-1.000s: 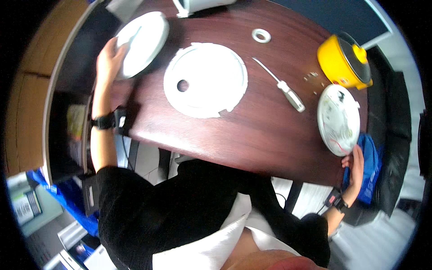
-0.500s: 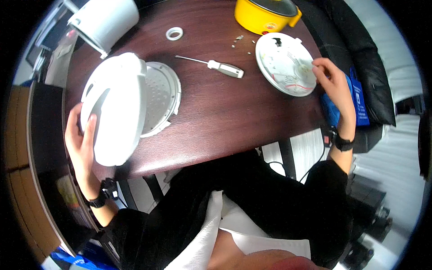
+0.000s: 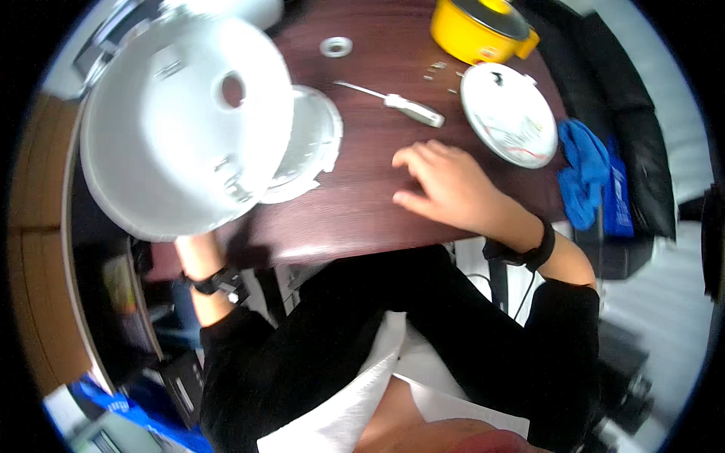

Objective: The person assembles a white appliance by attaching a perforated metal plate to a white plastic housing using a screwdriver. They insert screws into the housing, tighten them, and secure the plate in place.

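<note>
A round white plastic housing (image 3: 177, 143), hollow inside with a round hole, is raised and tilted above the table's left side. My left hand (image 3: 198, 257) grips it from beneath; its fingers are hidden behind the housing. Partly covered by the housing, a white and grey disc (image 3: 313, 140) lies on the table. My right hand (image 3: 453, 185) hovers over the table, fingers loosely bent and apart, holding nothing. A screwdriver (image 3: 411, 108) with a pale handle lies beyond it. To its right rests a white round cover (image 3: 510, 117) with wires inside.
Several small screws (image 3: 434, 70) lie near a yellow electric pot (image 3: 479, 30) at the back right. A white ring (image 3: 336, 47) sits at the back. A blue cloth (image 3: 583, 174) hangs past the table's right edge, by a black chair (image 3: 634, 128).
My left hand has turned and lifted the housing, so its hollow inside now shows. My right hand has left the wired cover and moved left over the table. The view has shifted slightly.
</note>
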The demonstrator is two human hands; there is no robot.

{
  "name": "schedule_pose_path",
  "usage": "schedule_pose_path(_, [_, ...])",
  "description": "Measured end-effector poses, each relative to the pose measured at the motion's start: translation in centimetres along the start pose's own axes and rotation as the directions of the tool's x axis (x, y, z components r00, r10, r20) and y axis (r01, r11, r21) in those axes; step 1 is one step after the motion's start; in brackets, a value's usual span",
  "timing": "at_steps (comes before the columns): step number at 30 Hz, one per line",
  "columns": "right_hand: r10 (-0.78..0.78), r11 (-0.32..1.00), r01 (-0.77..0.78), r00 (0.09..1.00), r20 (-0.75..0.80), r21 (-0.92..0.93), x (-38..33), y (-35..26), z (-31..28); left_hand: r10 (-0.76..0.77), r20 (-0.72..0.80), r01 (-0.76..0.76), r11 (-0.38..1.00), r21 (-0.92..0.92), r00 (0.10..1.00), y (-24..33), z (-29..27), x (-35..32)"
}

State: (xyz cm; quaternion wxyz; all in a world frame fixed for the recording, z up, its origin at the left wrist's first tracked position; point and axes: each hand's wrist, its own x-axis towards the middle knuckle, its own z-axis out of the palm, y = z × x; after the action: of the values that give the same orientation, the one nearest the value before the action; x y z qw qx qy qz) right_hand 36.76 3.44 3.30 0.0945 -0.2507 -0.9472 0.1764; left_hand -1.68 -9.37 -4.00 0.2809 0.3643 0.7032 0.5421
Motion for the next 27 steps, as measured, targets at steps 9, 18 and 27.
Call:
schedule_pose_path(9, [-0.219,0.971,0.225,0.973,0.073,-0.085,12.6,-3.1,9.3,-0.143,0.028,0.134,0.819,-0.557,0.989,-0.8,1.4,-3.9])
schedule_pose_path(18, [-0.546,0.831,0.554,0.794,-0.266,-0.053,22.5,1.3,13.2,-0.13,0.069,0.146,0.779,-0.609,0.989,0.7,1.4,-4.3])
schedule_pose_path(27, [-0.042,0.986,0.033,0.998,-0.053,-0.166,12.1,2.4,3.0,0.068,0.291,0.171,0.674,-0.719,0.954,5.8,6.2,2.7])
